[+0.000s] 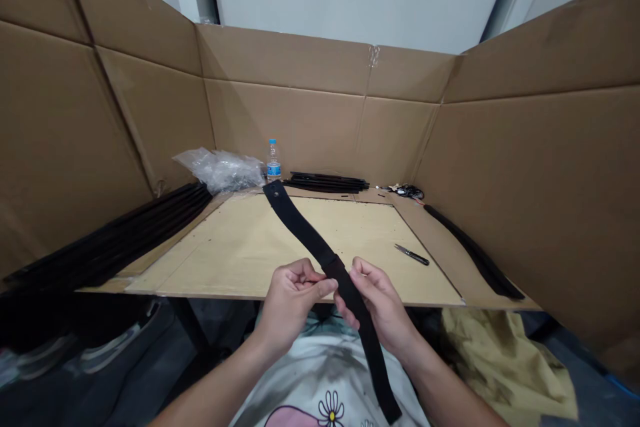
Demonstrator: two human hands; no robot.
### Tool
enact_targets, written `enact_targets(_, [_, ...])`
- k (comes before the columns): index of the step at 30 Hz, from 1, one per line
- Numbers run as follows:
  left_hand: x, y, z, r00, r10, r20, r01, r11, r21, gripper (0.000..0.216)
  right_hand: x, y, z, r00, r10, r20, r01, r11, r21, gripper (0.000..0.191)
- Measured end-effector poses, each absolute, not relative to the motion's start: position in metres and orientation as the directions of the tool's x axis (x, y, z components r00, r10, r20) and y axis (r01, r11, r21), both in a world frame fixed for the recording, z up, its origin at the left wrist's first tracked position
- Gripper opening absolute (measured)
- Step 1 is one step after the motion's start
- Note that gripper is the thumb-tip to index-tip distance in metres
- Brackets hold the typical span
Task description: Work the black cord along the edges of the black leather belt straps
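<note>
A long black strap (300,227) runs from the far middle of the table across its front edge and hangs down over my lap. Both hands pinch it at the table's front edge. My left hand (293,300) is closed on its left edge, thumb on top. My right hand (380,303) is closed on its right edge, fingers curled beneath. The strap's far end is rounded with a small rivet (273,191).
Black strips are stacked along the left (110,243), at the back (327,182) and on the right (475,253). A water bottle (273,161) and a clear plastic bag (223,170) stand at the back. A small cutter (411,254) lies right of my hands. Cardboard walls (530,173) enclose the table.
</note>
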State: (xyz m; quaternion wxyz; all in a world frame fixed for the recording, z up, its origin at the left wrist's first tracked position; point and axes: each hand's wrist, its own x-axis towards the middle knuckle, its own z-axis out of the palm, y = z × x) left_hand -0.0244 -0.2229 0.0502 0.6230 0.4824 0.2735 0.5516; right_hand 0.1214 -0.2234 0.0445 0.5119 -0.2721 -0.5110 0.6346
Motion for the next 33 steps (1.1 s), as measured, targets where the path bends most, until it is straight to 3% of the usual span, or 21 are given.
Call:
enact_targets(3, [-0.026, -0.222, 0.053, 0.258, 0.952, 0.166, -0.428, -0.041, 0.903, 0.033, 0.125, -0.222, 0.046, -0.359, 0.909, 0.212, -0.406, 0.052, -0.912, 0.032])
enact_targets(6, [-0.028, -0.220, 0.053, 0.168, 0.979, 0.115, -0.367, -0.046, 0.929, 0.038, 0.128, -0.217, 0.043, -0.389, 0.891, 0.234, -0.399, 0.066, -0.915, 0.025])
enact_targets(9, [-0.029, -0.218, 0.051, 0.078, 0.993, 0.094, -0.313, -0.065, 0.947, 0.041, 0.129, -0.212, 0.039, -0.443, 0.860, 0.253, -0.339, 0.100, -0.935, 0.032])
enact_targets(14, [-0.029, -0.220, 0.055, 0.144, 0.988, 0.056, -0.301, -0.010, 0.954, 0.040, 0.129, -0.214, 0.041, -0.490, 0.837, 0.242, -0.270, 0.117, -0.956, 0.025])
enact_targets(24, [-0.030, -0.227, 0.060, 0.303, 0.948, 0.102, -0.403, 0.030, 0.915, 0.039, 0.126, -0.223, 0.044, -0.500, 0.857, 0.127, -0.260, -0.009, -0.966, 0.043])
enact_targets(33, [-0.034, -0.221, 0.055, 0.381, 0.903, 0.200, -0.473, 0.004, 0.881, 0.033, 0.126, -0.228, 0.048, -0.456, 0.868, 0.196, -0.275, 0.072, -0.959, 0.036])
